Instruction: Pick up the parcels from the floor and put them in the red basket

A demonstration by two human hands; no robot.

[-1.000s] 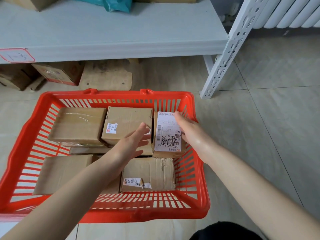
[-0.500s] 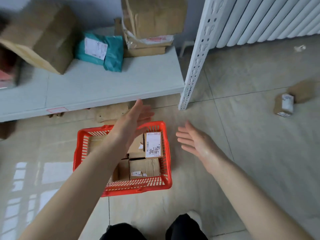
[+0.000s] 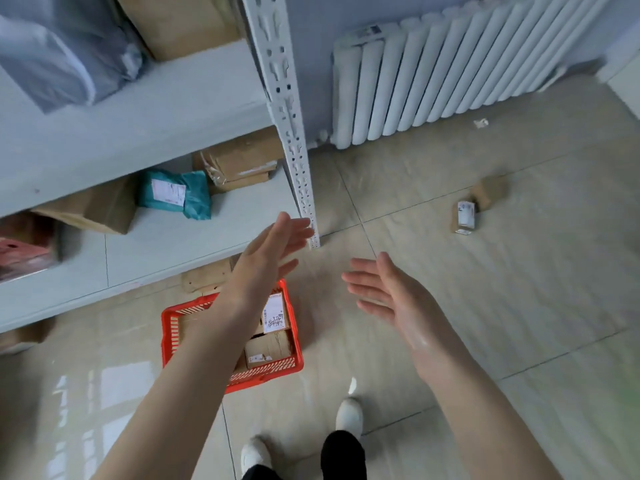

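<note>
Nearest the camera, the person's white shoes (image 3: 349,413) stand on the tiled floor (image 3: 519,306), and both forearms reach out in front. The left hand (image 3: 266,261) is spread flat with fingers extended, hanging above the far end of the red basket (image 3: 173,327) and grasping nothing; the right hand (image 3: 388,299) is likewise released, palm turned inward, fingers loose, over bare floor to the right of the basket. The basket sits on the floor just in front of the white shelf unit (image 3: 156,237), its long axis running roughly away from the person, and it already carries several cardboard boxes, among them a labelled box (image 3: 275,313) lying flat with its white label up along the right wall. The step in hand looks like the gap between loads: both hands are empty and the person seems upright. Farther off, well apart from the basket and to the right, a small labelled parcel (image 3: 464,218) lies on the floor with its long axis pointing roughly away from the camera, label facing up, and just beyond it, close or touching, a plain brown box (image 3: 491,194) sits turned at an angle. Those two appear to be what remains, so the next move likely calls for stepping right and forward, bending down and closing a hand on each. A white radiator (image 3: 450,71) lines the far wall.
</note>
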